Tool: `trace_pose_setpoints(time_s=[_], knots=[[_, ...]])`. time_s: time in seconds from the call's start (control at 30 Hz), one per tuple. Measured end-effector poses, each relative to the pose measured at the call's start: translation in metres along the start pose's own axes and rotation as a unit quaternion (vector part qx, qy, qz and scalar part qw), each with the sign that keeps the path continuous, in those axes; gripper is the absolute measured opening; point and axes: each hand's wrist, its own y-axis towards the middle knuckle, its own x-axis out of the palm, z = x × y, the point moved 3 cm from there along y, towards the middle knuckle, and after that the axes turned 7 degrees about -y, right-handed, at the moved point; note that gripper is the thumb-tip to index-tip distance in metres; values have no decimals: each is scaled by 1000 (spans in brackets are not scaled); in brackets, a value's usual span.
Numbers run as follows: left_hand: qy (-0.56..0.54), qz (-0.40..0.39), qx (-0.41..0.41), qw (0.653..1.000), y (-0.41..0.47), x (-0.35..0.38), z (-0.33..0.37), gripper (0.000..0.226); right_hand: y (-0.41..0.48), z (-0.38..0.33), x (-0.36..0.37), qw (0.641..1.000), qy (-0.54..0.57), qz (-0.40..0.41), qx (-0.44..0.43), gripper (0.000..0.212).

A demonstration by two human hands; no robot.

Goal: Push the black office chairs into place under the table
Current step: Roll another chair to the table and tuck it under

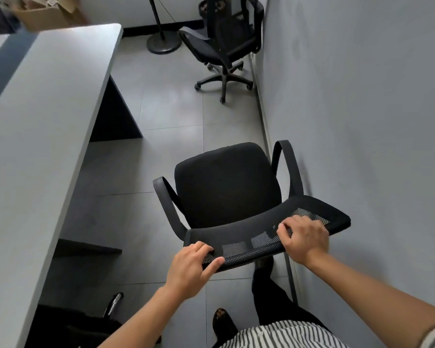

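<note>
A black office chair (226,187) with curved armrests stands in the aisle between the grey table (43,126) on the left and the wall on the right. Its seat faces away from me, and its mesh backrest top (249,243) is just in front of me. My left hand (191,270) grips the left end of that backrest top. My right hand (304,238) grips its right part. A second black office chair (219,43) on castors stands farther along the aisle by the wall. Part of another black chair (86,320) shows under the table at lower left.
A round-based floor stand (162,41) is at the far end beside the second chair. A cardboard box (45,13) sits beyond the table's far end. The grey wall (362,121) runs close along the right. Tiled floor lies between table and chairs.
</note>
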Motion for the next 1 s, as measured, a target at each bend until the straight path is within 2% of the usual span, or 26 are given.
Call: trace_pose_setpoints(time_s=[0.2,0.4,0.47,0.57,0.7,1.0], knots=[[-56,53,-76,994,65,-15,8,67,107,7,-2,999,-12,-11,-48,40],[-111,97,-136,980,123,-32,2,31,214,-5,-8,992,-40,-62,-105,41],[-123,107,-140,977,134,-38,-6,26,240,-15,-6,985,-61,-81,-136,42],[-132,130,-140,973,150,-49,-21,29,272,-31,-5,977,-68,-100,-175,43],[-138,178,-138,965,173,-66,-45,49,309,-56,-3,971,-65,-114,-202,45],[-181,224,-212,934,229,-111,-89,52,418,-126,-2,950,-69,-129,-275,48]])
